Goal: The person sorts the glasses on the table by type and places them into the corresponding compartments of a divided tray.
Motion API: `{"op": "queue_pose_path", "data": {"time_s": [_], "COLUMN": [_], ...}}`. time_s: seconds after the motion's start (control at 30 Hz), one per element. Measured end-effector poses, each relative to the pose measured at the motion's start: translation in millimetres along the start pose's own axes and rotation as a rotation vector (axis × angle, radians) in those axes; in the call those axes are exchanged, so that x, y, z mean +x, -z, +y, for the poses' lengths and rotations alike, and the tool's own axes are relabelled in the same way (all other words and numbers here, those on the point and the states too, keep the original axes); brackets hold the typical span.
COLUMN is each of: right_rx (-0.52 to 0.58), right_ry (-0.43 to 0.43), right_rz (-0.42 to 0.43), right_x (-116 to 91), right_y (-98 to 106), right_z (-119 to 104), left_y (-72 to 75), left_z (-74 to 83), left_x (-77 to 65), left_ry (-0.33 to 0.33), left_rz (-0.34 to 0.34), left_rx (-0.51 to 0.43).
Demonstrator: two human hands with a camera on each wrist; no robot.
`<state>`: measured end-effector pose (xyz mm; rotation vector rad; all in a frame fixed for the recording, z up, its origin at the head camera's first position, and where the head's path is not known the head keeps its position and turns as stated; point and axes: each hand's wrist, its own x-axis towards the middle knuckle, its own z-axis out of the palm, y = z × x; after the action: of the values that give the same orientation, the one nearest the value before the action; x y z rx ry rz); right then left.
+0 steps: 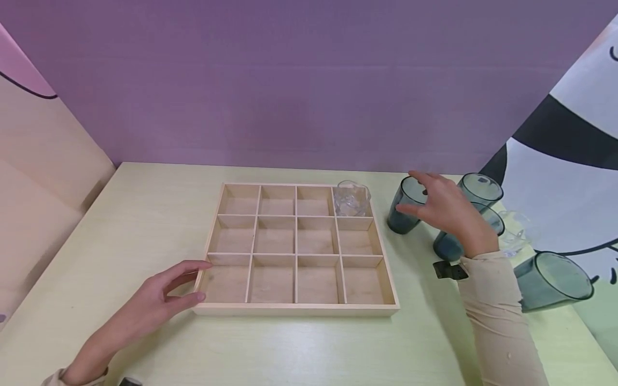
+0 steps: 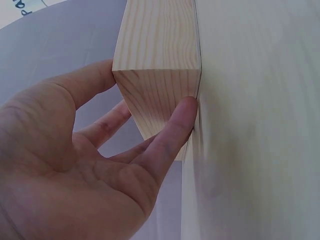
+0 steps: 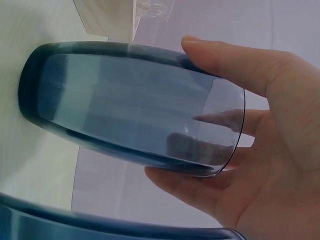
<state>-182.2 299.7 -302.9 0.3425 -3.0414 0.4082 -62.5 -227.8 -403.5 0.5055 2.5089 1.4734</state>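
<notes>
A pale wooden tray (image 1: 296, 310) with several square compartments lies on the table. My left hand (image 1: 159, 300) rests its fingertips against the tray's left end; in the left wrist view, the loosely bent fingers (image 2: 167, 135) touch the wooden end face. On the right, my right hand (image 1: 446, 212) reaches over an upright blue-tinted drinking glass (image 1: 403, 219). The right wrist view shows the thumb on one side of that glass (image 3: 135, 105) near its rim and the fingers on the other side, gripping it. Its base is at the tabletop.
A small clear glass (image 1: 351, 201) sits in the tray's back right compartment. More blue-tinted glasses, one at the back (image 1: 483, 187), one beside the right wrist (image 1: 446, 245) and one farther right (image 1: 552, 281), stand around the right arm. Clear glassware (image 1: 514, 233) is partly behind the forearm. A purple wall (image 1: 309, 96) rises behind the table.
</notes>
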Motion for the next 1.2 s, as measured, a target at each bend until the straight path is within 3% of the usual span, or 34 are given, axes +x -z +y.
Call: {"op": "queue_pose_path", "data": {"time_s": [0.77,1.2], "right_rx": [0.004,0.045], "right_ry": [0.016,0.128], "right_rz": [0.091,0.238], "right_x": [-8,-16], "right_y": [12,18], "right_z": [-17,-31], "left_y": [-0.4,1.2], "left_z": [-0.6,0.9], "left_x": [0.1,-2.2], "left_ry": [0.016,0.028], "left_rz": [-0.013,-0.013], "left_rx": [-0.022,-0.042]}}
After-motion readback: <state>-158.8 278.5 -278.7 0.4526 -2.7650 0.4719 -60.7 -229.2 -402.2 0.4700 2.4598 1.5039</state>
